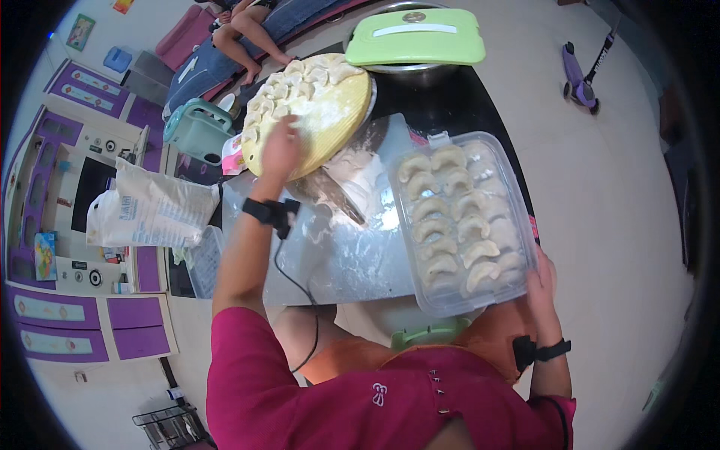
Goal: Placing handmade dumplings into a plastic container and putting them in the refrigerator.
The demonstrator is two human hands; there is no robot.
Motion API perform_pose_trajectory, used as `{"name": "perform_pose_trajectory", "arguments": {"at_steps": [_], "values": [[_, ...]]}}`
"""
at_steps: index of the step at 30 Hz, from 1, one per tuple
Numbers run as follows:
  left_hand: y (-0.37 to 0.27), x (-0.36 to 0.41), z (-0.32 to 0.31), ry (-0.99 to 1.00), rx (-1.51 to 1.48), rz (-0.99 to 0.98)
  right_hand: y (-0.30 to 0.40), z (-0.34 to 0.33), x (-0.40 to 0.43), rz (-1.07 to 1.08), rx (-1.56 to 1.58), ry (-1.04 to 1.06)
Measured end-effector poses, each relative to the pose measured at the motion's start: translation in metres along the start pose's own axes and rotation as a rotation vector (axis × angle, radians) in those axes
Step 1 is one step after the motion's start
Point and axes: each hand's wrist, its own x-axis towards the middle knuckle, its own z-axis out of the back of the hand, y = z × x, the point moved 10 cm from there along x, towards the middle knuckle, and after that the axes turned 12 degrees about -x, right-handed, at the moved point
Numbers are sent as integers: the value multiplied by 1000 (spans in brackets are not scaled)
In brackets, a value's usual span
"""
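Note:
My left hand, blurred, is over the near left part of a round yellow ribbed board. Its fingers look bent, and whether they hold anything is unclear. Uncooked dumplings sit along the board's far and left side, and loose flour dusts its surface. At the right, a translucent plastic container holds rows of crescent-shaped dumplings; its right-hand row looks hazy. The container's near end juts past the table edge. My right hand grips its near right corner, with some fingers hidden.
A floured grey mat bears a flour pile and a dark brown tapered tool. Behind stands a metal basin with a green lid. Leftward are a white bag and teal plastic jug. Another person's legs are beyond.

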Motion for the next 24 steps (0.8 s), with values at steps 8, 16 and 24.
{"name": "perform_pose_trajectory", "arguments": {"at_steps": [8, 16, 24], "values": [[164, 39, 38, 83, 304, 79, -37, -16, -14, -62, 170, 8], [194, 57, 56, 77, 178, 56, -32, -20, -13, -106, 236, 97], [-96, -100, -54, 625, -311, 40, -28, -9, -7, -53, 191, -19]]}}
